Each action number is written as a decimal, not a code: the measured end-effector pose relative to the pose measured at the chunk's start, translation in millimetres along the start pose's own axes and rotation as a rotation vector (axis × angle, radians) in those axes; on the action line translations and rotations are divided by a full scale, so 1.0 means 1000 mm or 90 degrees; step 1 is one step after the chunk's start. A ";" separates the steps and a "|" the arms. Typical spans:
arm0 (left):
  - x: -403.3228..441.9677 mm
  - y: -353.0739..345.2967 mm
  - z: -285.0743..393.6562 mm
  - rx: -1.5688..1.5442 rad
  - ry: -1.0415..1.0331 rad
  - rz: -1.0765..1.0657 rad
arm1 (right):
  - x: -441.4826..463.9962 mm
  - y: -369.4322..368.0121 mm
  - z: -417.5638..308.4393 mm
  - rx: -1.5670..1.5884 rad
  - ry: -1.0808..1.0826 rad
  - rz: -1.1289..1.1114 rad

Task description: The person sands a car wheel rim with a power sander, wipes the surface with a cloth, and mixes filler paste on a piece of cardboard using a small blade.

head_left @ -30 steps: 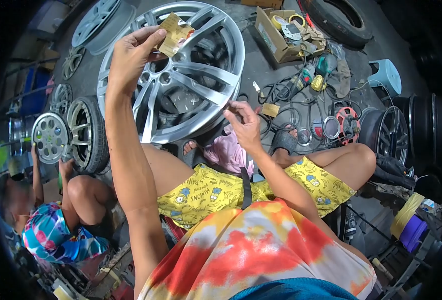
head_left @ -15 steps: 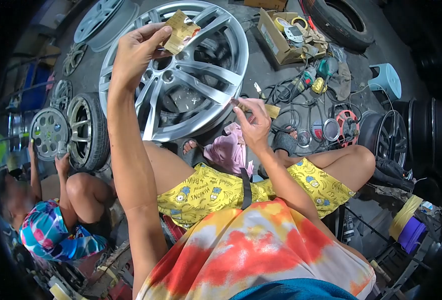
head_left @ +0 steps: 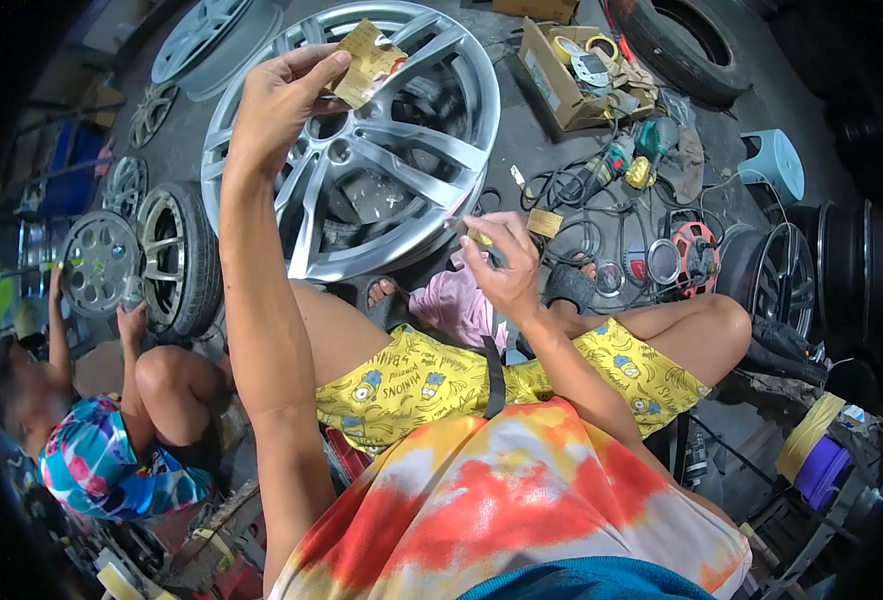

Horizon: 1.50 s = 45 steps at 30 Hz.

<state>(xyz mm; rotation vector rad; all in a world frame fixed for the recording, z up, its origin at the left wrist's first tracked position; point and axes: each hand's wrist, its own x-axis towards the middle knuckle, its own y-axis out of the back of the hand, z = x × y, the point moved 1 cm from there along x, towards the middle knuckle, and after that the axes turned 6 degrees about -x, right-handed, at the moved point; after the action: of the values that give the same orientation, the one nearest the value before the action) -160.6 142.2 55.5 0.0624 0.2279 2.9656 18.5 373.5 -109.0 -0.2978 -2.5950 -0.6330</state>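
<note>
My left hand [head_left: 284, 105] is raised over the left side of a large silver alloy wheel [head_left: 417, 180]. Its thumb and fingers pinch a creased, gold-brown sheet of sandpaper [head_left: 370, 62], printed on the back with a red mark. Beside the wheel's lower right rim is my right hand [head_left: 508, 268], with bent fingers. Yellow-brown sandpaper [head_left: 545, 222] shows past these fingers, and a bit of the same colour shows between thumb and index finger. A small greyish piece near the fingertips is too blurred to name. Below the wheel lies a pink cloth [head_left: 454, 303].
A cardboard box [head_left: 562, 95] holds tape rolls and scraps. Nearby lie a green power tool [head_left: 654, 135] and tangled cables. A blue stool [head_left: 774, 165], a tyre [head_left: 677, 45] and more wheels stand around. At left, another person [head_left: 127, 440] crouches, hands near a wheel [head_left: 102, 262].
My right hand has shifted slightly down, its fingers curled differently and its fingertips farther from the rim. My left hand and its sandpaper look almost unchanged; the whole view has shifted a little.
</note>
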 end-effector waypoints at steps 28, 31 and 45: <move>-0.003 -0.001 0.002 -0.008 -0.011 -0.001 | 0.007 -0.021 0.032 0.002 -0.061 0.116; -0.002 -0.001 0.003 0.003 -0.010 0.000 | 0.009 -0.019 0.034 0.012 -0.088 0.111; -0.006 -0.002 0.006 0.004 -0.019 -0.011 | -0.012 -0.013 0.008 -0.025 -0.024 0.045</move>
<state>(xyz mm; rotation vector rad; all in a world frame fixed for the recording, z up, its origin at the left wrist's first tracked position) -154.4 144.4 60.4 0.1051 0.2331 2.9453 22.3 364.4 -126.1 -0.4159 -2.5980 -0.6609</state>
